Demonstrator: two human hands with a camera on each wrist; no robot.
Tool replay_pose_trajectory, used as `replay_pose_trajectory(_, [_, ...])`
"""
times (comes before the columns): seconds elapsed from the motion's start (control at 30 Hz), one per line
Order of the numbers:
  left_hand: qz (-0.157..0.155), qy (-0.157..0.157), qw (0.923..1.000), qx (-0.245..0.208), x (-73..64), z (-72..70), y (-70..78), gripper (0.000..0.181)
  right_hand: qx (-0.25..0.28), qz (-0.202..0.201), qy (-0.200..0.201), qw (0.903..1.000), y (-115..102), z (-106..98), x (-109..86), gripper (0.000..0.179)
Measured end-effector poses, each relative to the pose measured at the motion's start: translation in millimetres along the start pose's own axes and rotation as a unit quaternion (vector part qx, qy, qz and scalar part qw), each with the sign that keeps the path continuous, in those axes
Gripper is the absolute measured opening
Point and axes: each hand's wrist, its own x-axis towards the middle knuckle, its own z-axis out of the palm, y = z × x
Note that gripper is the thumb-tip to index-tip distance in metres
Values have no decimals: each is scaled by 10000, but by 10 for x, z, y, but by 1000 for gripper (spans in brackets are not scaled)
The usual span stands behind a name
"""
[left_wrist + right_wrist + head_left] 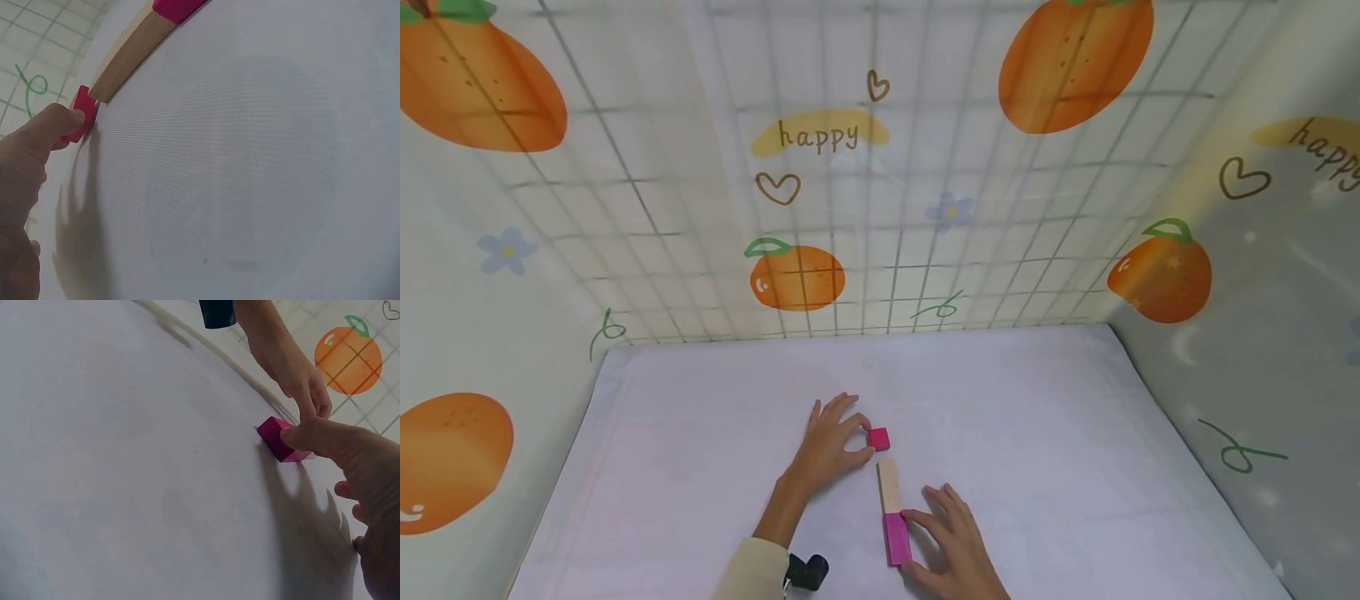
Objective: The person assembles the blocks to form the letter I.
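Observation:
Between thumb and forefinger, my left hand (829,446) pinches a small red block (878,439), just beyond the far end of a plain wooden block (888,486). In the left wrist view the red block (83,115) appears very close to the wooden block's end; whether they touch I cannot tell. A magenta block (897,539) lies end to end with the wooden one, on the near side. My right hand (953,546) holds the magenta block by its ends, the forefinger at its far end and the thumb at its near end. The right wrist view shows the thumb on the magenta block (281,439).
White cloth (700,433) covers the table. A printed curtain (880,208) with oranges and grid lines rises behind it, and more curtain hangs at both sides. A black device (808,572) sits at the left wrist by a beige sleeve (754,571).

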Motion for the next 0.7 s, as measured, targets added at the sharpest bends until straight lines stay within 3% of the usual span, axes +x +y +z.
replay_pose_trajectory(0.27, [20,-51,10000,-5,18,65,6,24,20,313,-233,9992,-18,-6,4,59])
replay_pose_trajectory(0.7, [4,-151,9999,60,-2,73,21,25,58,370,-365,9986,-43,-35,14,59])
